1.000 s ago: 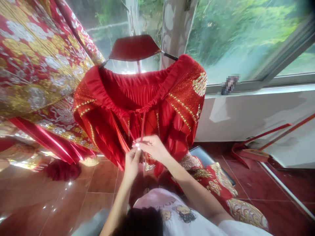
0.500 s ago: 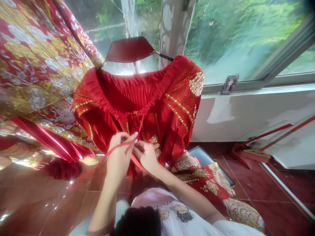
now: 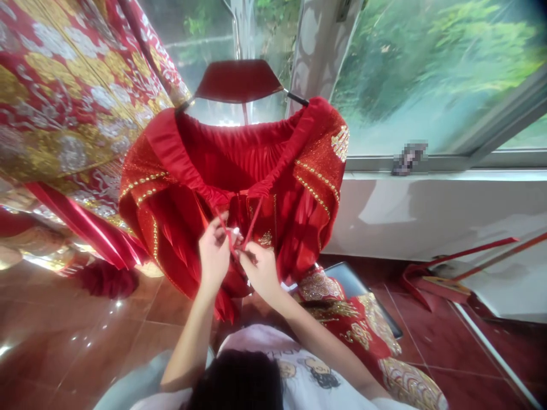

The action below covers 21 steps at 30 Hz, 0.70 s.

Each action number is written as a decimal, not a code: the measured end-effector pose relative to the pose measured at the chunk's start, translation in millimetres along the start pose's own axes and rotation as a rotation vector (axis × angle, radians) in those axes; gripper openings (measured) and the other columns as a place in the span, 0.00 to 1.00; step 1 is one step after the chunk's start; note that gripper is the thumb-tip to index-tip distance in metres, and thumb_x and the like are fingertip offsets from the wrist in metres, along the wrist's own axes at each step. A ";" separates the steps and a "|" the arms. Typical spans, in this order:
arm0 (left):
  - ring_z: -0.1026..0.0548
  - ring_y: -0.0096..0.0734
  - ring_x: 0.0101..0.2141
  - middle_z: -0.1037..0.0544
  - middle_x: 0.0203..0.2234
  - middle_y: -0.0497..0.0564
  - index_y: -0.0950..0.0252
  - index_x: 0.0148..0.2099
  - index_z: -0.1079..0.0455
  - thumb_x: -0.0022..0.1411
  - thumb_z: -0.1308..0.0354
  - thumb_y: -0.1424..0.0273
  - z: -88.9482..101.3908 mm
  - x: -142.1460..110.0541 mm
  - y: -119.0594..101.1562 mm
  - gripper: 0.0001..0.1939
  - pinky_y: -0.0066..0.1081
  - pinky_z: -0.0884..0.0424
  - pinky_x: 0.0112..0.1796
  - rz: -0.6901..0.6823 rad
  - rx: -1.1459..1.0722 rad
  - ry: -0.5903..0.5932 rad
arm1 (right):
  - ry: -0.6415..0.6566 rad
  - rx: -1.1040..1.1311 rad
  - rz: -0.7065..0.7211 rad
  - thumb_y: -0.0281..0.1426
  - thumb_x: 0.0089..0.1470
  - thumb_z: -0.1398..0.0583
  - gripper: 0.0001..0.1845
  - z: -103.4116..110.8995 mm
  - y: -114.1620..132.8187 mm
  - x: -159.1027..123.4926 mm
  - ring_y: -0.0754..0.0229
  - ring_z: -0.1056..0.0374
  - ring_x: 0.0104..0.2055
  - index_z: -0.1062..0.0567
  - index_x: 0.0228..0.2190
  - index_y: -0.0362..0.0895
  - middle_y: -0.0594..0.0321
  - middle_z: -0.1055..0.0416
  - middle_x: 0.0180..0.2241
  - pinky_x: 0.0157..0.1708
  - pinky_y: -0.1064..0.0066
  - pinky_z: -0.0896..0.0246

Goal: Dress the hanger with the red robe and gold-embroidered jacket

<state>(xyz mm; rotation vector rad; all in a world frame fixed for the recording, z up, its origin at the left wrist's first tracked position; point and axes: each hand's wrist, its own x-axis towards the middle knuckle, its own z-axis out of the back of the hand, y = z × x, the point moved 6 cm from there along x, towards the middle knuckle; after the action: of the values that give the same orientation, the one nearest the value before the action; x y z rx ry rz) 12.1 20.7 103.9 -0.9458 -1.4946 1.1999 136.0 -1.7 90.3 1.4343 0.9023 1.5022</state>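
A red garment (image 3: 316,148) with gathered neckline, gold beading and gold embroidery hangs in front of me on a hanger (image 3: 239,82) with a dark red plate. Two thin red drawstrings (image 3: 255,219) come down from the front of its neckline. My left hand (image 3: 217,247) pinches the left drawstring in front of the garment. Close beside it, my right hand (image 3: 260,269) is closed on the right drawstring. Fingertips nearly meet where the strings come together. The exact crossing of the strings is partly hidden by my fingers.
A red, gold and silver brocade cloth (image 3: 72,85) hangs at left, near a shiny red ribbon (image 3: 94,228). Embroidered red fabric (image 3: 359,324) lies at lower right over a dark flat panel (image 3: 354,285). A red dustpan (image 3: 421,285) stands by the wall under the window (image 3: 427,74).
My hands have drawn the strings closer to the neckline, and both strings now run down in a V. The long loose string across my left hand is no longer seen there.
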 end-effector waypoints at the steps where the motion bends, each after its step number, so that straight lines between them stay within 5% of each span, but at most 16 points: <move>1: 0.25 0.28 0.26 0.23 0.26 0.49 0.66 0.48 0.27 0.50 0.31 0.63 6.6 -0.5 3.6 0.23 0.25 0.28 0.28 0.013 -0.038 -0.025 | 0.015 0.006 -0.002 0.34 0.53 0.43 0.14 -0.3 0.3 0.2 0.68 0.44 0.19 0.36 0.18 0.44 0.69 0.37 0.16 0.23 0.75 0.46; 5: 0.26 0.23 0.25 0.24 0.23 0.46 0.66 0.30 0.26 0.39 0.25 0.66 31.5 -3.8 21.8 0.17 0.22 0.28 0.29 0.082 -0.212 -0.154 | 0.087 0.020 -0.020 0.34 0.54 0.43 0.13 -3.9 -0.7 2.1 0.68 0.41 0.19 0.32 0.20 0.43 0.68 0.34 0.18 0.23 0.76 0.44; 10: 0.33 0.14 0.20 0.29 0.20 0.39 0.63 0.34 0.31 0.43 0.26 0.72 31.5 -11.1 26.5 0.17 0.16 0.34 0.25 0.245 -0.865 -0.095 | 0.125 -0.026 -0.003 0.35 0.55 0.43 0.12 -7.4 -5.5 6.1 0.67 0.39 0.19 0.29 0.23 0.43 0.66 0.31 0.19 0.22 0.76 0.45; 13: 0.37 0.14 0.19 0.32 0.19 0.38 0.63 0.36 0.34 0.46 0.30 0.73 61.0 -8.1 4.2 0.16 0.15 0.37 0.24 0.089 -1.082 -0.104 | 0.130 -0.040 0.017 0.34 0.55 0.43 0.12 -5.9 -6.8 8.6 0.67 0.37 0.20 0.29 0.22 0.43 0.65 0.29 0.20 0.23 0.76 0.43; 16: 0.43 0.17 0.17 0.38 0.15 0.37 0.63 0.30 0.38 0.45 0.32 0.69 122.7 -11.0 -9.6 0.16 0.18 0.42 0.19 -0.099 -0.832 -0.337 | 0.161 0.029 -0.024 0.33 0.55 0.42 0.11 -4.7 -10.8 11.0 0.66 0.34 0.20 0.29 0.23 0.44 0.65 0.27 0.20 0.24 0.76 0.41; 18: 0.44 0.21 0.16 0.38 0.14 0.39 0.62 0.28 0.38 0.47 0.36 0.69 157.6 -21.3 -13.6 0.12 0.22 0.45 0.18 -0.093 -0.317 -0.544 | 0.195 0.060 -0.036 0.34 0.54 0.42 0.10 -5.1 -12.7 13.1 0.65 0.32 0.21 0.29 0.23 0.44 0.64 0.27 0.20 0.24 0.76 0.40; 21: 0.31 0.34 0.28 0.24 0.27 0.51 0.62 0.33 0.28 0.50 0.37 0.68 164.3 -38.3 -23.7 0.07 0.32 0.33 0.29 -0.016 0.468 -0.692 | 0.263 0.017 0.001 0.34 0.56 0.43 0.11 -7.0 -12.1 16.9 0.64 0.32 0.22 0.29 0.24 0.44 0.63 0.27 0.21 0.24 0.75 0.40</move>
<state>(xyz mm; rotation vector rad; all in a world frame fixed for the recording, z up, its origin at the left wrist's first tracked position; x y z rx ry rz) -138.6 -58.5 110.5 -0.1969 -1.6073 1.8755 130.5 18.9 85.0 1.2664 1.0734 1.7143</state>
